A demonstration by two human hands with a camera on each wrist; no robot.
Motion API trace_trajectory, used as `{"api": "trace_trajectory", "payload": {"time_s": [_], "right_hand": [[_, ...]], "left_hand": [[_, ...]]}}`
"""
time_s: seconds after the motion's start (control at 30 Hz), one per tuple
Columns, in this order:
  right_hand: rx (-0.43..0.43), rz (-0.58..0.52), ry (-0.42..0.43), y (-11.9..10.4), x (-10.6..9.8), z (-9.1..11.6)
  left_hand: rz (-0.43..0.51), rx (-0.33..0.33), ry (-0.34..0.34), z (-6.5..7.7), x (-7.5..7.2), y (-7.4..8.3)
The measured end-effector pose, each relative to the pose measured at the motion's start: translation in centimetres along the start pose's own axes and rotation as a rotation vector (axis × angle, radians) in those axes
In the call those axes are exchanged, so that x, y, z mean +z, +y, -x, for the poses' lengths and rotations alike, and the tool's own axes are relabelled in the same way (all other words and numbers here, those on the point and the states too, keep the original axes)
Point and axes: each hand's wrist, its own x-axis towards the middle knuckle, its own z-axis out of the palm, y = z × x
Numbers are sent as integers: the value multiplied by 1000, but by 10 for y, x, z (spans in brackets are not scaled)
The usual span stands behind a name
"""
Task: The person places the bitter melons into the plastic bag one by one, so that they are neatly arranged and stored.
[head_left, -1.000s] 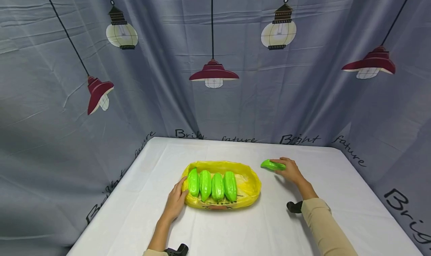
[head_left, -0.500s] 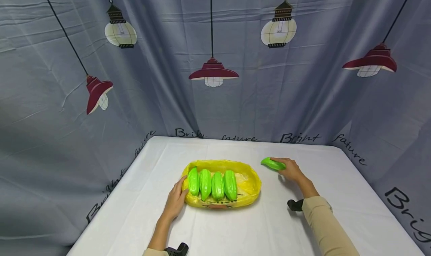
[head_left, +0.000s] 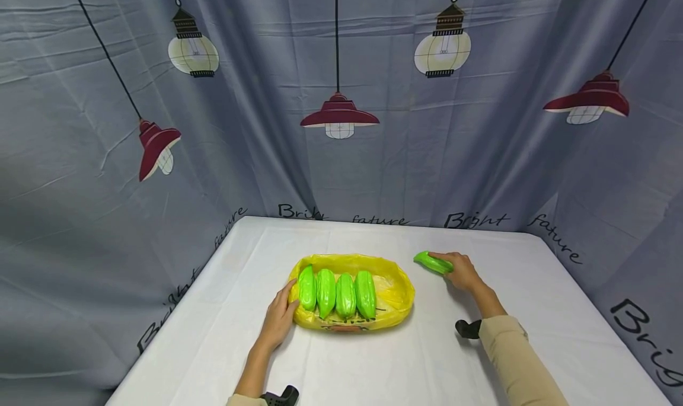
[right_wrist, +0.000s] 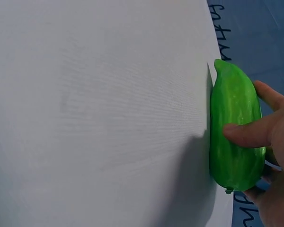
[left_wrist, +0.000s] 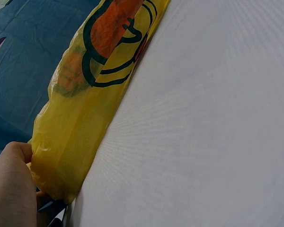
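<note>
A yellow plastic bag [head_left: 395, 287] with a printed cartoon sits spread open in an oval on the white table. Several bright green, gourd-shaped vegetables [head_left: 345, 296] lie side by side in its left and middle part. My left hand [head_left: 278, 318] holds the bag's left end; in the left wrist view, thumb and fingers are at that end. Right of the bag, my right hand [head_left: 460, 272] grips another green gourd-shaped vegetable [right_wrist: 234, 104] from the side. Its thumb lies across the smooth, ridged body, and the other fingers are partly hidden behind. This piece is close over the table.
The white cloth-covered table [head_left: 373, 370] extends around the bag. A grey curtain [head_left: 405, 175] printed with lamps and lettering stands along its back and sides. Black wrist devices [head_left: 467, 329] are on both forearms.
The green vegetable in the right hand has tilted slightly, and that hand has shifted only a little. The left hand and the bag hold their place.
</note>
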Motion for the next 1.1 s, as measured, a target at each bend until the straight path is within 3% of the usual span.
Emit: {"api": "trace_trajectory", "payload": {"time_s": [0.3,0.6,0.83,1.1], "right_hand": [[76,-24,90,-8,4,19],[-7,-56,150,-24,0,32],[-66,-46,189,-48,-15,35],[-28,-97,223,-89,-27,38]], "left_hand": [[7,7,3,0,1,2],[-4,20,4,-1,2,0],[-8,10,-1,0,1,-1],[4,18,10,-1,1,-2]]}}
